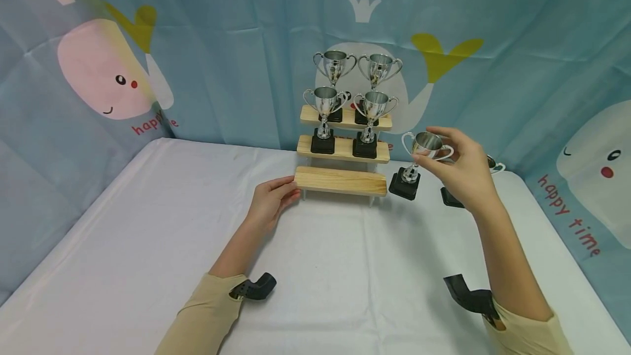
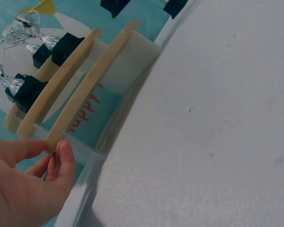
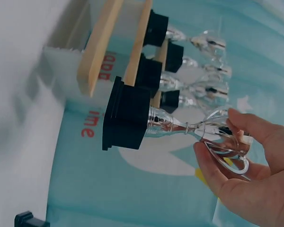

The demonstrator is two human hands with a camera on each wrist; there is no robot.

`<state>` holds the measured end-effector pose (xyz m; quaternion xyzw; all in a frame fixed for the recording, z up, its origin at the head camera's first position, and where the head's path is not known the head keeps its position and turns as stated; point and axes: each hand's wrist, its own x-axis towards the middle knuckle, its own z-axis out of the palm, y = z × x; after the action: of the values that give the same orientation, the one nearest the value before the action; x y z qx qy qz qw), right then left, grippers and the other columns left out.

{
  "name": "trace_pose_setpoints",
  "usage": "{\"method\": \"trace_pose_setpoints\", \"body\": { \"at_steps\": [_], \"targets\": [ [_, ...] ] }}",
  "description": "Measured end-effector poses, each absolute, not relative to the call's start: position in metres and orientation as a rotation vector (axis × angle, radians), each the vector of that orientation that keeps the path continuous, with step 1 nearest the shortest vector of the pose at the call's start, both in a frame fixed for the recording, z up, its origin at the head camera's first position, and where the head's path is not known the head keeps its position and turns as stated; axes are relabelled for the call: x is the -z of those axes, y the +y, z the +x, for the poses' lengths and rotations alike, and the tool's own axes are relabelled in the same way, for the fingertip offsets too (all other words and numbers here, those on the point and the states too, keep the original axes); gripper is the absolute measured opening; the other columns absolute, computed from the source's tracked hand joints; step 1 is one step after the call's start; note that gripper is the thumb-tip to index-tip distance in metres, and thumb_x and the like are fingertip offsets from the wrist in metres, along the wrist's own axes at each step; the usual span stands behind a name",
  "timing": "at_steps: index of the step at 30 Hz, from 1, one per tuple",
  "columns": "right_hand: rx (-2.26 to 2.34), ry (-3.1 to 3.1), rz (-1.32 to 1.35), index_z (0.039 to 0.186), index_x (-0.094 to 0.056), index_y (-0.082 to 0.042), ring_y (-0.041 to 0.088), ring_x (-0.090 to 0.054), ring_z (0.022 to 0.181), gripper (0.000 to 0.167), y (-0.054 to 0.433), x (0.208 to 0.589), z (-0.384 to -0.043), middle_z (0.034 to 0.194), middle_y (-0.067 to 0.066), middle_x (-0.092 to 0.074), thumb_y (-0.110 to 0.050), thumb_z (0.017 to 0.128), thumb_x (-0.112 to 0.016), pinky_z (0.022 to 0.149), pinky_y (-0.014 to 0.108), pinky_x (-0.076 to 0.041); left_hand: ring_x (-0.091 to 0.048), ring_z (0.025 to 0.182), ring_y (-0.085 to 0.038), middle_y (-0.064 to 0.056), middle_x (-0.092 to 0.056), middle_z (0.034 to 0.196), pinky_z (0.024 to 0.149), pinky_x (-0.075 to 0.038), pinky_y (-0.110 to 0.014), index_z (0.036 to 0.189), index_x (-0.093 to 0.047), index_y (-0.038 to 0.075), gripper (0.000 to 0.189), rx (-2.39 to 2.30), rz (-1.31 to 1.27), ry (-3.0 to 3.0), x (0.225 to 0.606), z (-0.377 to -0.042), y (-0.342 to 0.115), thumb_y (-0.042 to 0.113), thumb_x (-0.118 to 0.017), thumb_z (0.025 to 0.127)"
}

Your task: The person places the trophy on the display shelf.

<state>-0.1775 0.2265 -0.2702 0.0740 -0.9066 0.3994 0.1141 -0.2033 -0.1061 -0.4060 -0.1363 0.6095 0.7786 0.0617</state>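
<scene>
A three-tier wooden shelf stands near the back of the white table. Two silver trophy cups with black bases stand on its top tier and two on the middle one, among them a front left cup. The lowest tier is bare wood. My left hand pinches the left end of that lowest board between thumb and fingers. Just right of the shelf, my right hand holds a trophy cup by its bowl, slightly tilted, its base in the air beside the lowest tier.
Behind my right hand another trophy stands on the table, partly hidden. A blue curtain with whale prints hangs behind and at both sides. White cloth covers the table.
</scene>
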Motion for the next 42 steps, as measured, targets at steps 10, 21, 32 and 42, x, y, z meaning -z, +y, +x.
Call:
{"method": "trace_pose_setpoints", "body": {
  "at_steps": [10, 21, 32, 42],
  "targets": [
    [-1.255, -2.696, 0.309, 0.155, -0.052, -0.007, 0.029, -0.058, 0.103, 0.063, 0.201, 0.265, -0.191, 0.145, 0.021, -0.058, -0.016, 0.098, -0.078, 0.072, 0.016, -0.05, -0.071, 0.094, -0.009, -0.023, -0.062, 0.13, 0.088, -0.063, -0.018, 0.144, -0.057, -0.011, 0.039, -2.362, -0.398, 1.834, 0.408, -0.204, -0.107, 0.001, -0.059, 0.107],
    [-1.408, -2.687, 0.405, 0.154, -0.053, -0.008, 0.029, -0.061, 0.104, 0.062, 0.168, 0.268, -0.207, 0.155, 0.016, -0.053, -0.013, 0.098, -0.077, 0.074, 0.019, -0.053, -0.071, 0.09, -0.008, -0.023, -0.063, 0.127, 0.086, -0.063, -0.017, 0.144, -0.056, -0.012, 0.039, -2.374, -0.398, 1.82, 0.407, -0.204, -0.107, 0.0, -0.059, 0.107],
    [-1.465, -2.673, 0.464, 0.153, -0.054, -0.007, 0.029, -0.062, 0.097, 0.061, 0.135, 0.279, -0.221, 0.156, 0.016, -0.051, -0.01, 0.096, -0.079, 0.076, 0.027, -0.052, -0.071, 0.093, -0.008, -0.023, -0.061, 0.133, 0.088, -0.063, -0.018, 0.145, -0.056, -0.01, 0.04, -2.36, -0.412, 1.812, 0.406, -0.205, -0.107, 0.0, -0.059, 0.107],
    [-1.52, -2.656, 0.506, 0.151, -0.055, -0.007, 0.029, -0.059, 0.098, 0.061, 0.114, 0.282, -0.229, 0.148, 0.017, -0.057, -0.01, 0.095, -0.08, 0.073, 0.03, -0.051, -0.07, 0.092, -0.007, -0.022, -0.061, 0.133, 0.089, -0.063, -0.019, 0.146, -0.055, -0.01, 0.04, -2.367, -0.419, 1.767, 0.407, -0.206, -0.109, 0.0, -0.058, 0.108]
  ]
}}
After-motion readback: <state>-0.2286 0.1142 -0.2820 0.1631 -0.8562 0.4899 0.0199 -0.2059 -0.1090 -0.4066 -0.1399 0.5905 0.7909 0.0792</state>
